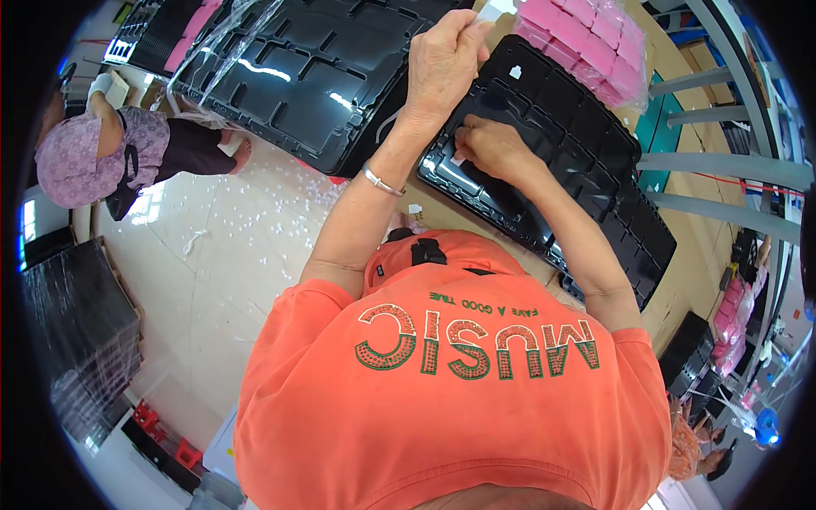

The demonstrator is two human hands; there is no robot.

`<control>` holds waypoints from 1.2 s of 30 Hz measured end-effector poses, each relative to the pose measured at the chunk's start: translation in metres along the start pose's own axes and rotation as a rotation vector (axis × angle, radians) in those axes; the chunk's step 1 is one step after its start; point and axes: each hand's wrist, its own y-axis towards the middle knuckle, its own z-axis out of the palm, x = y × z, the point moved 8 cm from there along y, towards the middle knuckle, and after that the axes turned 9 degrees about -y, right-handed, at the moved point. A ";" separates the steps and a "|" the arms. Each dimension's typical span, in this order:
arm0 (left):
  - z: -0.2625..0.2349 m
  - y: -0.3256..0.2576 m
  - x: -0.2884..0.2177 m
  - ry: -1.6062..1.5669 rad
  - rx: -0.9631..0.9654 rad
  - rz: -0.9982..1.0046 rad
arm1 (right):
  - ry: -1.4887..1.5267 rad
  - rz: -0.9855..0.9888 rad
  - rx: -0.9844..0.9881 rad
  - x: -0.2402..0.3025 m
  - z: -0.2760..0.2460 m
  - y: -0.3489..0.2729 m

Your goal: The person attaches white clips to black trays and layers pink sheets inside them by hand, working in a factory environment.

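Observation:
A black moulded plastic tray (544, 136) with rows of shallow compartments lies in front of me. My left hand (444, 72) is raised over its far left corner, thumb and fingers closed on a white sheet-like piece (495, 10). Low over the tray's left part, my right hand (497, 149) has its fingers curled in a pinch. A small white piece (457, 160) shows at those fingertips, mostly covered by them. Another small white cut-out (515, 72) lies on the tray's far end.
Pink blocks (586, 38) in clear plastic lie beyond the tray. A larger stack of black trays (289, 76), partly film-wrapped, stands at left. Grey metal rails (722, 170) edge the right side. White scraps (280, 204) litter the floor. A co-worker (127, 149) stands far left.

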 end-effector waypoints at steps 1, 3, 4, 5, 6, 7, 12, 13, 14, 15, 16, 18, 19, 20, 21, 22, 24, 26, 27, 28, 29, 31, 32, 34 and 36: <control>0.001 0.000 -0.001 -0.003 0.006 -0.008 | -0.080 0.050 -0.014 -0.001 0.003 0.002; 0.002 -0.001 -0.008 -0.010 0.014 0.002 | -0.186 0.117 -0.056 -0.002 0.003 0.000; 0.001 -0.002 -0.002 -0.061 0.013 -0.062 | -0.129 0.154 -0.121 -0.005 0.001 -0.002; 0.001 -0.003 0.004 -0.112 0.014 -0.121 | -0.070 0.173 -0.153 -0.007 -0.002 -0.005; 0.004 -0.005 0.010 -0.184 0.031 -0.171 | -0.012 0.197 -0.189 -0.015 -0.006 -0.007; 0.005 -0.008 0.014 -0.222 0.039 -0.194 | -0.011 0.115 -0.344 -0.018 -0.016 -0.011; 0.009 -0.018 0.015 -0.298 0.074 -0.214 | 0.923 0.372 -0.692 -0.058 -0.112 -0.025; 0.011 -0.018 0.013 -0.249 0.073 -0.189 | 0.944 0.314 -0.755 -0.057 -0.126 -0.023; 0.012 -0.018 0.010 -0.200 0.071 -0.164 | 0.943 0.316 -0.773 -0.058 -0.130 -0.021; 0.014 -0.018 0.004 -0.113 0.077 -0.138 | 0.932 0.313 -0.752 -0.059 -0.133 -0.017; 0.017 -0.016 0.005 -0.116 0.088 -0.132 | 0.922 0.314 -0.731 -0.058 -0.135 -0.015; 0.014 -0.016 -0.012 0.208 0.016 0.232 | 0.911 0.334 -0.755 -0.054 -0.142 -0.021; 0.014 -0.015 -0.020 0.355 -0.019 0.420 | 0.927 0.347 -0.738 -0.049 -0.144 -0.024; 0.014 -0.010 -0.014 0.348 -0.004 0.420 | 0.944 0.363 -0.721 -0.047 -0.145 -0.030; 0.015 -0.008 -0.014 0.409 -0.017 0.477 | 0.973 0.354 -0.700 -0.046 -0.145 -0.036; 0.018 -0.010 -0.018 0.467 -0.027 0.534 | 0.976 0.380 -0.712 -0.050 -0.147 -0.049; 0.014 0.000 -0.002 0.339 0.021 0.346 | 1.040 0.321 -0.667 -0.058 -0.152 -0.077; 0.006 0.003 0.004 0.153 0.025 0.119 | 0.881 0.341 -0.593 -0.089 -0.156 -0.115; 0.008 0.004 0.007 -0.020 0.037 0.014 | 0.759 0.362 -0.533 -0.115 -0.153 -0.137; 0.011 0.003 0.013 -0.188 0.046 -0.097 | 0.640 0.381 -0.467 -0.142 -0.148 -0.156; 0.017 0.004 0.017 -0.246 0.098 -0.153 | 0.640 0.419 -0.491 -0.162 -0.148 -0.179; 0.015 0.002 0.018 -0.242 0.089 -0.183 | -0.034 0.403 -0.252 -0.180 -0.136 -0.197; 0.013 0.001 0.016 -0.230 0.072 -0.203 | -0.023 0.427 -0.255 -0.190 -0.131 -0.202; 0.011 0.000 0.008 -0.187 0.047 -0.196 | -0.182 0.456 -0.117 -0.206 -0.114 -0.204; 0.007 -0.003 0.011 -0.151 0.011 -0.187 | -0.204 0.461 -0.100 -0.226 -0.094 -0.202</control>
